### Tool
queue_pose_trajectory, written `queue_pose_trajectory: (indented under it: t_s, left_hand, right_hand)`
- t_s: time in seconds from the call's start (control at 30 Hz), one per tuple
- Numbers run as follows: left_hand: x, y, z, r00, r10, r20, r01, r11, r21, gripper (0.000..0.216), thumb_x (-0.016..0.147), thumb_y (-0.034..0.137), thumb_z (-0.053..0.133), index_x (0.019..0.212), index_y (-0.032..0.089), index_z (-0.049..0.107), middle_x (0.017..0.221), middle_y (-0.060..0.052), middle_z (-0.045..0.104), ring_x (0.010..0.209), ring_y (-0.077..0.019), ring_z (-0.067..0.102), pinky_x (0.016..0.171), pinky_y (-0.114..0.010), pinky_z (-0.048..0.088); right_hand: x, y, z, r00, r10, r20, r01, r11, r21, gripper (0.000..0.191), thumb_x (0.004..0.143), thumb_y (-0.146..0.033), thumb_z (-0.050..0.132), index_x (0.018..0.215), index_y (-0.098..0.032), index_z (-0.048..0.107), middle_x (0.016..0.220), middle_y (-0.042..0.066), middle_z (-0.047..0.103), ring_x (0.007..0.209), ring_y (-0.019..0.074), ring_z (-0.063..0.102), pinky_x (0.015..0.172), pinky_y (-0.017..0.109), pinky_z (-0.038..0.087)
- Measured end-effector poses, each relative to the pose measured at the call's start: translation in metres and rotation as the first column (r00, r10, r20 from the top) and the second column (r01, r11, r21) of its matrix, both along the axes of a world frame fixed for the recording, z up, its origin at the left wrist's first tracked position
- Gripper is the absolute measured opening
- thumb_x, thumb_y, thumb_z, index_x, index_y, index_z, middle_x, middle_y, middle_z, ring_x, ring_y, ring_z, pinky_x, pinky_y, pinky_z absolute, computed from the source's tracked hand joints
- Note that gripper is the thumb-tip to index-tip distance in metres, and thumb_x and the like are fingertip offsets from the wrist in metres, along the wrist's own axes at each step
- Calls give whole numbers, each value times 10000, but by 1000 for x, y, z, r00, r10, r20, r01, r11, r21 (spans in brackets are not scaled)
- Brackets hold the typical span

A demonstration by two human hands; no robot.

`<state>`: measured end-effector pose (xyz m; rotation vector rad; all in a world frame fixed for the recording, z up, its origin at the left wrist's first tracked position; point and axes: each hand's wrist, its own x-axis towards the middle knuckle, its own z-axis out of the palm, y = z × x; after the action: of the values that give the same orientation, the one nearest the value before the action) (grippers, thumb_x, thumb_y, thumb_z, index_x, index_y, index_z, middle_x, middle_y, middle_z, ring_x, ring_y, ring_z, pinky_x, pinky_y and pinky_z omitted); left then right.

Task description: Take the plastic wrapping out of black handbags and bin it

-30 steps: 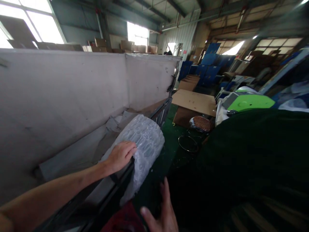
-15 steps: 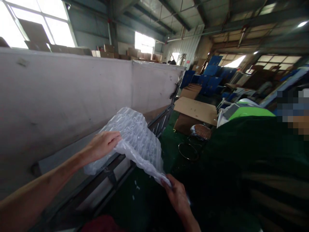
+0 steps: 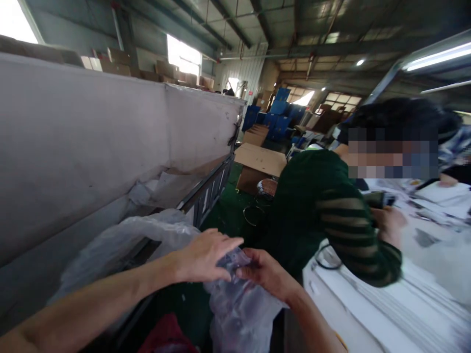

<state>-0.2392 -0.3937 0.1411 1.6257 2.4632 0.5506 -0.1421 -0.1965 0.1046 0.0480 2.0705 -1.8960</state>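
A sheet of clear, crinkled air-cushion wrap (image 3: pixel 239 304) is held low in the middle of the view, gathered between both hands and hanging down in soft, cloudy folds. The left hand (image 3: pixel 206 255) is laid over its top edge with the fingers (image 3: pixel 230 243) stretched out almost flat, while the right hand (image 3: pixel 267 274) is closed on the bunched film from the other side, its fingers curled into the plastic. More of the same pale film (image 3: pixel 121 245) is seen spread over a dark metal frame (image 3: pixel 206 191) to the left.

Behind that frame a long, scuffed white panel (image 3: pixel 91 142) is stood upright, with cardboard boxes (image 3: pixel 117 66) lined up beyond its top. A white counter (image 3: pixel 386 304) covered with stacked flat sheets is set to the right, where a person in a dark green sleeve (image 3: pixel 331 215) is bent over. The floor (image 3: pixel 228 211) is green, with a brown flat carton (image 3: pixel 259 159) and blue crates (image 3: pixel 274 110) further back under a steel-beamed roof.
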Motion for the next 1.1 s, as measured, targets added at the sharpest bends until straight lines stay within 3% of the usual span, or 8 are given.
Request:
queue_pose_trajectory:
  t_s: [0.13,0.33,0.43,0.6,0.8,0.97,1.03,1.1]
  left_hand:
    - [-8,27,-25,958,-87,275,107,993,-58,107,807,196,569,740,181,651,679,23,631,667,-133,584,614,-222,377]
    - [-65,20,-39,851,-95,517,128,991,-28,155,749,293,573,709,147,605,653,30,558,645,-113,512,592,-203,333]
    - [-76,23,-44,811,-67,582,135,988,-75,166,710,310,583,705,145,594,664,26,552,642,-115,496,599,-210,340]
    - [-72,32,-38,812,-69,580,181,974,-137,154,682,297,604,739,154,595,684,32,551,654,-120,493,595,-213,337]
    - [-24,53,-34,949,-131,288,165,982,-95,116,791,283,588,769,171,611,738,18,594,720,-142,550,625,-228,336]
    - [14,65,-51,970,-190,150,209,970,-124,232,903,251,439,768,172,610,814,-56,655,798,-216,615,698,-285,399]
    - [21,63,-55,970,-206,127,220,970,-107,252,911,250,402,823,166,622,852,-86,668,807,-244,628,704,-311,419]
    - [24,60,-57,976,-193,102,201,977,-78,256,902,227,374,867,167,621,879,-98,672,819,-257,631,715,-329,432]
  right_hand:
    - [24,20,11,996,73,44,-75,996,39,398,669,-448,707,944,-164,663,779,-14,636,717,146,554,682,259,450]
    - [65,79,-20,969,-116,220,40,945,325,239,557,-281,676,774,-181,674,679,-30,633,687,156,554,622,237,429]
    - [74,98,-26,961,-198,195,129,940,316,201,546,-276,679,709,-165,636,601,-48,568,609,116,487,588,222,383]
    - [77,105,-17,949,-249,195,182,934,306,193,529,-298,690,648,-179,595,555,-60,553,572,111,483,582,236,384]
    - [81,108,-16,950,-200,238,100,921,377,219,560,-315,661,736,-185,647,655,-22,646,688,177,599,673,280,458]
    - [70,62,7,981,-194,-7,132,641,756,678,649,-391,740,1281,-216,565,1168,101,685,1064,276,632,910,369,465]
    - [60,28,16,988,-91,-124,154,598,787,506,775,-412,668,1246,-246,584,1130,84,705,1044,260,656,867,351,495]
    - [47,0,18,995,8,-101,88,414,906,243,851,-332,593,1030,-188,671,1004,114,733,945,299,694,768,373,528]
